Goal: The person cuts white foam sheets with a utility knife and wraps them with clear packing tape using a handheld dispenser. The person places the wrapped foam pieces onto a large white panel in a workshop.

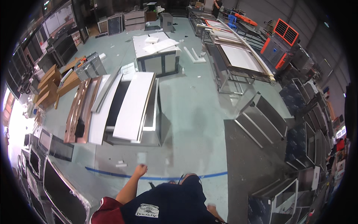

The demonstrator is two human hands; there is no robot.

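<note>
"Near edge, middle: what do the hands have?"

"Nothing I can see. Left hand (141,170) hangs out front by the blue line (115,173), fingers curled in; too small to tell if fully closed. Right hand (211,209) is low, right of the dark shirt (167,203), partly cut off; can't tell its fingers."

"Nearest big thing?"

"White panel (134,106), beyond the left hand and a bit left, lying on a grey cabinet (153,141). Probably laid there to keep it off the floor (194,112). Brown panels (75,112) sit farther left, likely side by side so each stays reachable."

"Looks?"

"Long, flat, plain white face, darker right edge, slightly tilted. Bend is probably lens. Two small white offcuts (121,164) on the floor, near side."
</note>
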